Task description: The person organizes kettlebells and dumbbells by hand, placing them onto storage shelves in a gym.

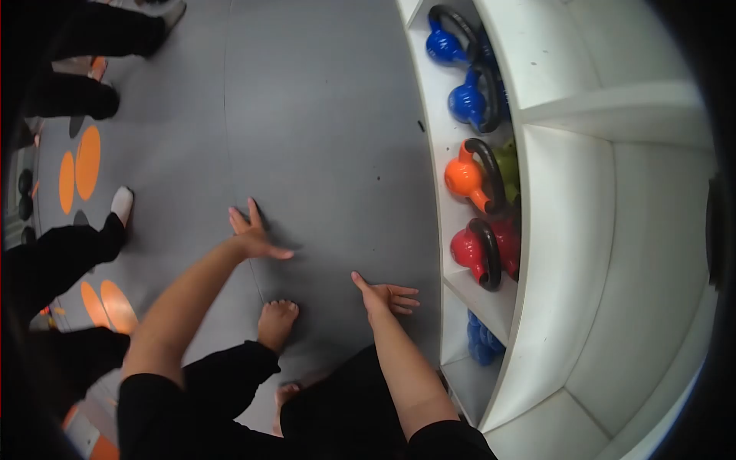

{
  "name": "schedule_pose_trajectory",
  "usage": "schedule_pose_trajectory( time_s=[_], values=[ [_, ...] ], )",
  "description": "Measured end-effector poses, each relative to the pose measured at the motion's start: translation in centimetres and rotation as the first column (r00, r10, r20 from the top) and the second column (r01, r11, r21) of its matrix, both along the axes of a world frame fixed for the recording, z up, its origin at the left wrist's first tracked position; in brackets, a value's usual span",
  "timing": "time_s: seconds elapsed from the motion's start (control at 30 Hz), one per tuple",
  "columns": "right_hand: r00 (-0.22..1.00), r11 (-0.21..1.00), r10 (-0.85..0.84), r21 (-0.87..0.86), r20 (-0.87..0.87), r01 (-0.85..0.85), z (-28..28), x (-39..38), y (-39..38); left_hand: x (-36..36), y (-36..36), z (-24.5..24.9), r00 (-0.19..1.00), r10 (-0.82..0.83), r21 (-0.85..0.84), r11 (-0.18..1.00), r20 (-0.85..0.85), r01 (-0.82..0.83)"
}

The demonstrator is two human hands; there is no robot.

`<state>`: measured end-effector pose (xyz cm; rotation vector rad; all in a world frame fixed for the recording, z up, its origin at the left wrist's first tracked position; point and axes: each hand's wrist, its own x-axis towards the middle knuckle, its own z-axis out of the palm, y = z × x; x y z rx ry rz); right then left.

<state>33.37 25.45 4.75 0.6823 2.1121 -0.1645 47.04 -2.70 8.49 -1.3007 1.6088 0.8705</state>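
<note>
Held out over the grey floor, my left hand [254, 236] has its fingers spread and nothing in them. My right hand [383, 297] is also empty, thumb and fingers apart, close to the white shelf [478, 306]. Kettlebells with black handles stand in the shelf beside it: a red kettlebell [468, 250] is nearest to the right hand, then an orange kettlebell [464, 178], and two blue ones, a lower blue kettlebell [465, 102] and an upper blue kettlebell [443, 46] in the view. Neither hand touches them.
Blue weights [481, 339] lie in the neighbouring shelf compartment. My bare foot [277, 325] is on the grey floor [330, 153]. Other people's legs in black trousers [111, 34] and a white-socked foot [123, 204] are at the left, near orange floor ovals [88, 162].
</note>
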Motion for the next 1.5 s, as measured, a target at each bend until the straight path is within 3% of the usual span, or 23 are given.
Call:
schedule_pose_trajectory(
  time_s=[0.03,0.1,0.13,0.2,0.4,0.67,0.93,0.97,1.03,1.07,1.1,1.13,1.2,1.23,1.27,1.3,1.33,1.37,1.4,1.43,1.5],
  values=[
    [1.000,1.000,0.000,0.016,0.014,0.000,0.0,-0.2,0.1,-1.8,1.8,-0.6,1.000,0.020,0.025,0.999,0.022,-0.021],
    [0.999,0.999,0.012,0.045,0.041,-0.014,-0.2,-0.7,-0.3,-4.9,3.5,-1.6,0.969,0.197,-0.263,0.952,0.149,-0.153],
    [0.998,0.998,-0.001,0.059,0.061,-0.003,-0.3,-0.6,-0.6,-5.0,3.5,-2.0,0.964,0.203,-0.254,0.955,0.171,-0.156],
    [0.995,0.997,0.002,0.073,0.095,-0.009,0.0,-0.5,-0.7,-4.6,3.9,-2.3,0.972,0.221,-0.321,0.929,0.075,-0.186],
    [0.996,0.998,-0.012,0.063,0.092,0.006,0.1,-1.1,-1.8,-4.6,3.7,-2.5,0.972,0.235,-0.311,0.926,0.027,-0.216],
    [0.996,0.993,-0.025,0.113,0.084,0.016,-1.1,-0.7,-0.9,-4.8,3.7,-2.8,0.974,0.208,-0.313,0.934,0.093,-0.169],
    [0.999,0.999,-0.031,0.036,0.016,0.030,0.3,-0.2,-0.1,-4.8,4.9,-0.8,0.980,0.178,-0.347,0.928,0.085,-0.139],
    [0.995,0.996,-0.088,0.012,-0.040,0.088,1.2,0.1,0.8,-4.3,5.3,-0.7,0.992,0.123,-0.358,0.928,0.026,-0.106],
    [0.994,0.985,0.024,-0.165,-0.102,-0.041,3.4,1.2,2.9,-2.3,5.8,-1.1,0.984,0.171,-0.352,0.919,-0.054,-0.179],
    [0.989,0.981,-0.038,-0.193,-0.145,0.009,3.2,2.0,5.5,-1.4,6.3,0.6,0.981,0.149,-0.342,0.922,-0.123,-0.183],
    [0.976,0.855,-0.034,-0.512,-0.215,-0.083,2.7,2.4,9.3,0.2,6.3,0.8,0.980,0.109,-0.354,0.921,-0.164,-0.162],
    [0.960,0.630,-0.026,-0.750,-0.279,-0.201,3.1,3.4,13.2,2.7,6.0,-0.6,0.920,0.058,-0.257,0.952,-0.387,-0.168],
    [0.856,0.571,-0.202,-0.767,-0.476,-0.292,7.5,5.8,18.0,8.6,6.5,-3.4,0.717,0.073,-0.064,0.985,-0.693,-0.162],
    [0.838,0.595,-0.224,-0.751,-0.497,-0.286,8.2,5.3,21.1,10.3,7.3,-1.8,0.699,0.066,-0.076,0.982,-0.712,-0.170],
    [0.822,0.621,-0.241,-0.733,-0.516,-0.278,8.6,4.8,24.4,12.0,9.1,0.0,0.613,-0.018,-0.084,0.993,-0.790,-0.078],
    [0.748,0.654,-0.347,-0.718,-0.566,-0.239,10.2,4.2,26.2,13.5,11.1,1.7,0.513,-0.095,-0.101,0.995,-0.853,0.016],
    [0.669,0.720,-0.347,-0.644,-0.657,-0.258,13.3,3.5,27.5,15.0,13.5,4.6,0.493,-0.099,-0.107,0.994,-0.864,0.011],
    [0.598,0.721,-0.422,-0.652,-0.682,-0.235,11.1,1.0,30.6,16.4,16.2,8.6,0.485,-0.428,-0.390,0.902,-0.763,0.183],
    [0.529,0.755,-0.440,-0.618,-0.726,-0.220,10.9,-0.9,32.3,16.8,17.9,10.8,0.423,-0.707,-0.625,0.703,-0.566,0.340],
    [0.584,0.778,-0.444,-0.616,-0.679,-0.125,9.9,-3.3,34.3,16.5,18.4,11.1,0.415,-0.712,-0.631,0.699,-0.567,0.336],
    [0.172,0.910,-0.342,-0.371,-0.924,-0.187,8.9,-5.4,34.2,16.1,18.8,11.1,0.423,-0.686,-0.646,0.718,-0.592,0.259]
  ],
)
